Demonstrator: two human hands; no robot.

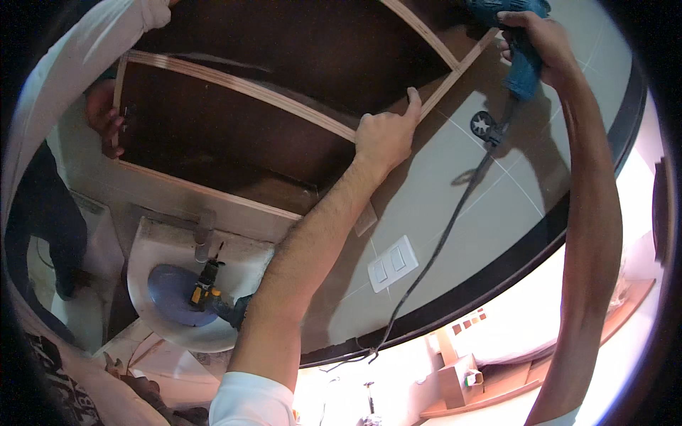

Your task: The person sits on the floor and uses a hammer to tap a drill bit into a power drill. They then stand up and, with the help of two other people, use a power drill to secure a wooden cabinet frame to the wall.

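A dark-backed wooden cabinet (234,82) with pale plywood edges spans the upper middle, against a tiled wall. My left hand (387,138) is closed at its right side panel, where the middle shelf meets it, one finger stretched along the panel. At the upper right, my right hand (543,46) is wrapped round the handle of a blue corded power drill (524,71). The drill's front end is cut off by the picture's top edge and lies near the panel's upper part. Its dark cord (455,213) hangs down, with a black chuck key holder (483,126) on it.
Below the cabinet is a white washbasin (138,284) with a yellow-and-black cordless drill (204,292) in it. Another person's hand (105,117) holds the cabinet's left side; a pale sleeve (78,64) reaches up beside it. A white switch plate (392,263) sits on the wall.
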